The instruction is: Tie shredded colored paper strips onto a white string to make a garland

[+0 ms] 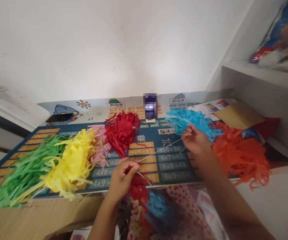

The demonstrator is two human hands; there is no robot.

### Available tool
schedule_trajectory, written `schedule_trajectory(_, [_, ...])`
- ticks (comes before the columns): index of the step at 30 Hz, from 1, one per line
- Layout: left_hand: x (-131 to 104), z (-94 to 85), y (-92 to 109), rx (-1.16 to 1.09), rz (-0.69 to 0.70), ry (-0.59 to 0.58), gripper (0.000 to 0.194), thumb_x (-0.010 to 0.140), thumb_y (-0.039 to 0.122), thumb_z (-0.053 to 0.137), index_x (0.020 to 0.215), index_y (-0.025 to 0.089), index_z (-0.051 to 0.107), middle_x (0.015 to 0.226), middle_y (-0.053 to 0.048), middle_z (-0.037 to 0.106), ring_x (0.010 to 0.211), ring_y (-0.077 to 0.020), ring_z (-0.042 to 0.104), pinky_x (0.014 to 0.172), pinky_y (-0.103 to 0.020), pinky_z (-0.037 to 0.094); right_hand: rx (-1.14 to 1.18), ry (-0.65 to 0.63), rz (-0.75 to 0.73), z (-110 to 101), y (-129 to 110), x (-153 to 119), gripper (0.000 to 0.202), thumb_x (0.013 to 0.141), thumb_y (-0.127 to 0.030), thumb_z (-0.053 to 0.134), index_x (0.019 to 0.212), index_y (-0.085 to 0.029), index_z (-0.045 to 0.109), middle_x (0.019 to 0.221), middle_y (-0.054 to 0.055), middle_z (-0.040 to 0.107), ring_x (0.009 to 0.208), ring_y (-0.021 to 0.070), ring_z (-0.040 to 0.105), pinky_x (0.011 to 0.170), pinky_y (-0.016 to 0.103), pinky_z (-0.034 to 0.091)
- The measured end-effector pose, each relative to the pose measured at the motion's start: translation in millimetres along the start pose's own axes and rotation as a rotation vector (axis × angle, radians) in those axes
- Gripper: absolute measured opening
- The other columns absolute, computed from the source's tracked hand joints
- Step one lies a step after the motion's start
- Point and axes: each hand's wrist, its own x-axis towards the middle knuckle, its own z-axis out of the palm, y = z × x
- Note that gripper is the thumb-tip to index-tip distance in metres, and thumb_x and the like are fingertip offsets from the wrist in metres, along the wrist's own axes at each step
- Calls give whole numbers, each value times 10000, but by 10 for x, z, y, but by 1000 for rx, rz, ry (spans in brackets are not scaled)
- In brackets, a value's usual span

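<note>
1. The left hand (123,176), its thumb and forefinger closed, is pinching a white string (162,149) at the worktop's front edge.
2. The right hand (194,137), fingertips together, is holding the string farther back, in front of a blue paper bundle (181,121).
3. The string is stretching taut between the hands, rising toward the right one; a short length is slanting down below the left.
4. Red strips (138,190) are hanging just beside the left hand, with a blurred blue tassel (157,205) lower down.
5. On the worktop (174,166), a red bundle (122,128) is lying behind the left hand.
</note>
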Motion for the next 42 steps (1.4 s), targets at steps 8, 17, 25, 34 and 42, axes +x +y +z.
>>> schedule_trajectory(8, [36,20,-109,43,31,-6,238,889,360,575,751,212,700,830,-51,752,861,-219,689,988,-434,460,79,159,-113,-282,-468,-28,209,916,-238,601,714,-187,597,483,-93,336,368,42,240,326,113,286])
schedule_trajectory(17, [63,54,2,-323,-159,181,179,797,358,706,860,197,753,843,-55,764,809,-196,702,798,-325,545,-834,-207,-201,428,290,-745,236,882,-363,574,818,-216,748,518,-33,512,458,103,446,426,213,329])
schedule_trajectory(25, [56,128,-1,-1001,-450,372,348,542,332,905,748,160,684,650,-1,732,571,-102,652,610,-195,517,-1028,-547,-317,870,780,-944,261,922,-274,509,875,-210,757,831,31,760,740,172,682,662,254,468])
schedule_trajectory(34, [7,63,-46,-1109,-485,369,360,513,304,924,730,158,677,615,12,713,548,-95,642,590,-187,514,-1101,-572,-292,906,904,-953,270,893,-259,517,723,-187,713,672,12,696,616,141,613,585,239,403])
schedule_trajectory(42, [-24,102,-83,-1063,-447,353,326,564,311,905,768,168,694,659,15,724,584,-90,651,603,-173,507,-1015,-575,-262,927,886,-986,270,854,-254,521,634,-179,658,598,-7,641,565,118,560,551,219,394])
